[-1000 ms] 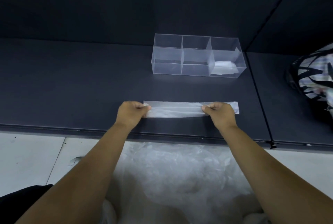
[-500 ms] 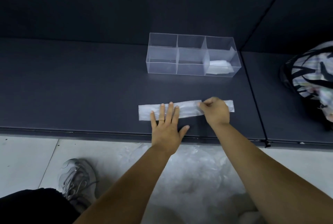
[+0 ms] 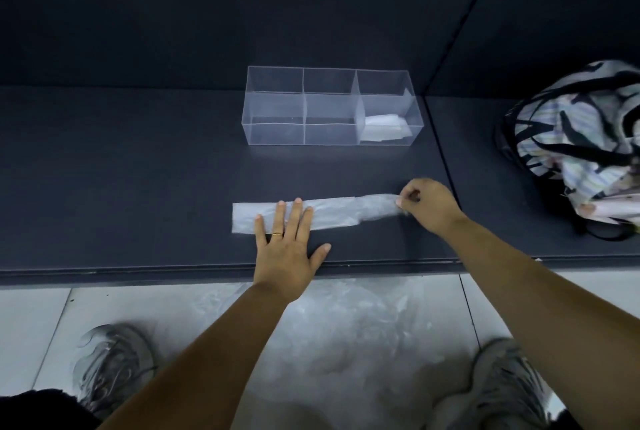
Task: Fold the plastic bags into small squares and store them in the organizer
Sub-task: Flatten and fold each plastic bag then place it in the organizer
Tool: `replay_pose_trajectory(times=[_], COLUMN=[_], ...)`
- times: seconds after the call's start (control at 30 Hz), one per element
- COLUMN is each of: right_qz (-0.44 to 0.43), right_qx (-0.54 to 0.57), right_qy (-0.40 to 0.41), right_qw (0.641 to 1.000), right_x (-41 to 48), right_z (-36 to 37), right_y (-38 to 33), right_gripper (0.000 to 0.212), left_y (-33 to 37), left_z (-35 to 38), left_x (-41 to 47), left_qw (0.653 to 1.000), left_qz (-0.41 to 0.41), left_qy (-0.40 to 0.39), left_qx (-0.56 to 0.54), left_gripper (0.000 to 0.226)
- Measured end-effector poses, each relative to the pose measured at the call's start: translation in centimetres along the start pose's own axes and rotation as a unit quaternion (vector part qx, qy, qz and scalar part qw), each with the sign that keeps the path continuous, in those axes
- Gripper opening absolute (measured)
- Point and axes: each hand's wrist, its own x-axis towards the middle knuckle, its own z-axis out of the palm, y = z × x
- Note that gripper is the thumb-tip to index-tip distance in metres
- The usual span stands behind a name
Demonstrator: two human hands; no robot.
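Note:
A clear plastic bag [image 3: 332,214], folded into a long narrow strip, lies on the dark shelf [image 3: 138,194] near its front edge. My left hand [image 3: 289,242] rests flat on the strip's left half, fingers spread, pinning it down. My right hand [image 3: 427,204] pinches the strip's right end between thumb and fingers. Behind the strip stands the clear organizer [image 3: 330,106] with three compartments across; a folded white bag [image 3: 384,126] lies in the right one.
A striped fabric bag [image 3: 581,145] sits on the shelf at the right. A heap of loose clear plastic bags [image 3: 346,343] lies on the tiled floor below the shelf edge, between my two grey shoes [image 3: 110,364].
My left hand let go of the strip's left end and now lies flat on it. My right hand slid right along the strip to pinch its right end.

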Motion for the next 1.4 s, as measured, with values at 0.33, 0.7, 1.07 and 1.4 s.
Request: replay_pose_trajectory(times=[0.33,0.7,1.07,1.4], right_qz=[0.170,-0.002,-0.048,-0.043], right_qx=[0.279,0.340,0.280,0.252], right_qy=[-0.231,-0.256,-0.330,-0.152], right_qw=[0.916,0.905,0.900,0.955], right_x=[-6.7,-6.2,-6.7,-3.6], right_z=[-4.2,-4.7,2.5,0.9], right_y=[0.1,-3.8,-4.5,-6.1], right_gripper=[0.015,0.054,0.037,0.026], left_y=[6.7,9.0,3.2,3.0], left_z=[-1.6,-6.4,-5.0,-4.5], left_x=[-0.9,-2.1,0.0,0.4], left_qw=[0.973,0.670,0.567,0.637], left_qz=[0.165,-0.135,-0.186,-0.164], left_qy=[0.040,0.020,-0.131,-0.224], left_qx=[-0.155,-0.729,-0.792,-0.719], left_gripper=[0.095,0.028,0.038,0.109])
